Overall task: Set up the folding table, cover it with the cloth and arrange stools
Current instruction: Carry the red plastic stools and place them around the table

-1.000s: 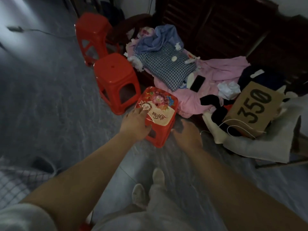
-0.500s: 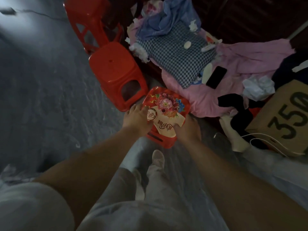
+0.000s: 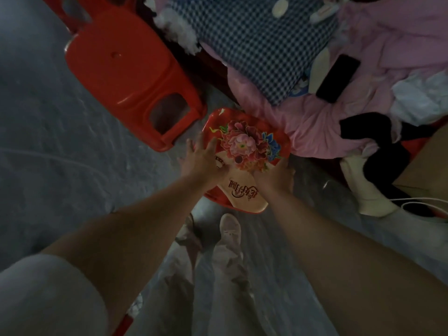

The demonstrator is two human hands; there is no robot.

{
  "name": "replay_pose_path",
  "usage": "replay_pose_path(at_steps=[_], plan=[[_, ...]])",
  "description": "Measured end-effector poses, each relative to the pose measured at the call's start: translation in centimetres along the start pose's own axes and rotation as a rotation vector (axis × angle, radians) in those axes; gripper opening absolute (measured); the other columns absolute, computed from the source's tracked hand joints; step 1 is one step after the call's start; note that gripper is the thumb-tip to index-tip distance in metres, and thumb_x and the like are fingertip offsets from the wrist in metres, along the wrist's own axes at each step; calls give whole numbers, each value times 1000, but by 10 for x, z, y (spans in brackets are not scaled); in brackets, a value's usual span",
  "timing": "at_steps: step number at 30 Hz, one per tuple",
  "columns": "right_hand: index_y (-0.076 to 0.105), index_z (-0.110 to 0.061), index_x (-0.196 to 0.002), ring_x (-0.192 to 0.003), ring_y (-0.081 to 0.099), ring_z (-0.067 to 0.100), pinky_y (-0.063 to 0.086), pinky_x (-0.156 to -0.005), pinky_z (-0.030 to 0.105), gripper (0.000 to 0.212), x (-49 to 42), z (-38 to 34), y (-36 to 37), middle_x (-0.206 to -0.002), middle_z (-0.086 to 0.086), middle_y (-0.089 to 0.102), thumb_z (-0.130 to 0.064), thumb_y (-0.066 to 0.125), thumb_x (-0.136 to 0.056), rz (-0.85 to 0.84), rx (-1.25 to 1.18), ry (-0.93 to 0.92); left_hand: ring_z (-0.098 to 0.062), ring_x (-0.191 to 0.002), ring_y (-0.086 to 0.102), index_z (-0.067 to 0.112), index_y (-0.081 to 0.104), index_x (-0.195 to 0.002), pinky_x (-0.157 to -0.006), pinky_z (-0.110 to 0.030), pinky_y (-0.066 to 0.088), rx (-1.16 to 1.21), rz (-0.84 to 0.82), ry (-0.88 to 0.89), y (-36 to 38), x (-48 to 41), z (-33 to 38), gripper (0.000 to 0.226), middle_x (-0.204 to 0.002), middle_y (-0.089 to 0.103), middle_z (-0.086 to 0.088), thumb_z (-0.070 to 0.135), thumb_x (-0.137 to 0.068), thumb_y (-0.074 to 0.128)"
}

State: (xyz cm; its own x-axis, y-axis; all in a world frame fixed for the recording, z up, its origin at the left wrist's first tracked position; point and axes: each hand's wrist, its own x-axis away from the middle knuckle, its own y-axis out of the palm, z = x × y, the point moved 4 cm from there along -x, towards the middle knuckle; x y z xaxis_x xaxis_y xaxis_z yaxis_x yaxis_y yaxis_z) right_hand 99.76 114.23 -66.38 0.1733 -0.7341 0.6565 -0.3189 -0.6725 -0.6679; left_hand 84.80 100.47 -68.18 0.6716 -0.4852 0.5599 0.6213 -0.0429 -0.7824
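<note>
the flowered stool (image 3: 242, 144) is flanked evenly: the left hand (image 3: 202, 161) is laid spread-fingered on its left edge, the right hand (image 3: 274, 177) curled round its right rim.

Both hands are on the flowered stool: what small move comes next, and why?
Probably lift it straight up: left hand and right hand flank the flowered stool, which sits hemmed between the plain red stool and the pink cloth.
</note>
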Motion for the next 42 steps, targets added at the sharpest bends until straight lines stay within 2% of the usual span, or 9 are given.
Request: replay_pose_path(at_steps=[4,8,16,23,27,32,37,42], plan=[[15,-22,-155,-131,43,44,44,-104,55,110,-31,9,23,-150,17,30,-47,81,-70,10,16,47,-42,-153,-7,43,12,-156,-109,-72,32,37,-31,-17,24,-24,-10,107,-168,-11,-1,61,-74,77],[8,-20,-157,-134,40,45,43,-104,56,113,-45,15,37,-154,18,23,-46,79,-73,13,43,61,-41,-153,-10,47,7,-155,-109,-75,29,55,-46,-33,34,-37,-16,116,-167,-16,-3,62,-68,81],[2,-18,-157,-133,38,47,43,-104,55,119,-58,20,49,-155,20,15,-46,81,-72,30,92,31,-38,-154,1,49,10,-153,-107,-61,38,81,-19,-49,47,-46,-23,121,-167,-15,-2,50,-62,90],[5,-17,-157,-128,43,48,46,-101,55,120,-53,23,50,-150,21,23,-44,84,-71,45,105,-21,-36,-152,10,49,12,-153,-107,-56,40,121,46,-45,48,-38,-32,121,-168,-6,-1,52,-60,89],[4,-17,-157,-128,44,46,47,-100,54,121,-28,18,53,-151,20,22,-45,85,-72,27,149,-92,-38,-151,12,49,6,-154,-108,-57,40,169,80,-82,47,-6,-49,122,-168,-7,-4,51,-63,88],[4,-17,-158,-132,41,42,45,-103,53,120,29,-2,72,-154,20,20,-45,84,-73,-17,228,-237,-37,-152,11,48,10,-154,-111,-61,38,298,147,-196,37,58,-99,120,-167,-9,-1,51,-63,88],[5,-18,-158,-142,29,44,38,-109,58,119,100,-32,126,-160,22,9,-45,83,-73,-64,385,-392,-36,-152,10,47,11,-155,-114,-55,35,428,193,-365,33,127,-180,119,-168,-7,-6,56,-64,87],[8,-14,-157,-140,30,44,38,-107,52,116,178,-41,192,-160,21,13,-41,84,-74,-145,504,-542,-37,-152,12,45,9,-156,-113,-57,36,511,259,-525,46,207,-260,120,-168,-5,-9,59,-65,86]])
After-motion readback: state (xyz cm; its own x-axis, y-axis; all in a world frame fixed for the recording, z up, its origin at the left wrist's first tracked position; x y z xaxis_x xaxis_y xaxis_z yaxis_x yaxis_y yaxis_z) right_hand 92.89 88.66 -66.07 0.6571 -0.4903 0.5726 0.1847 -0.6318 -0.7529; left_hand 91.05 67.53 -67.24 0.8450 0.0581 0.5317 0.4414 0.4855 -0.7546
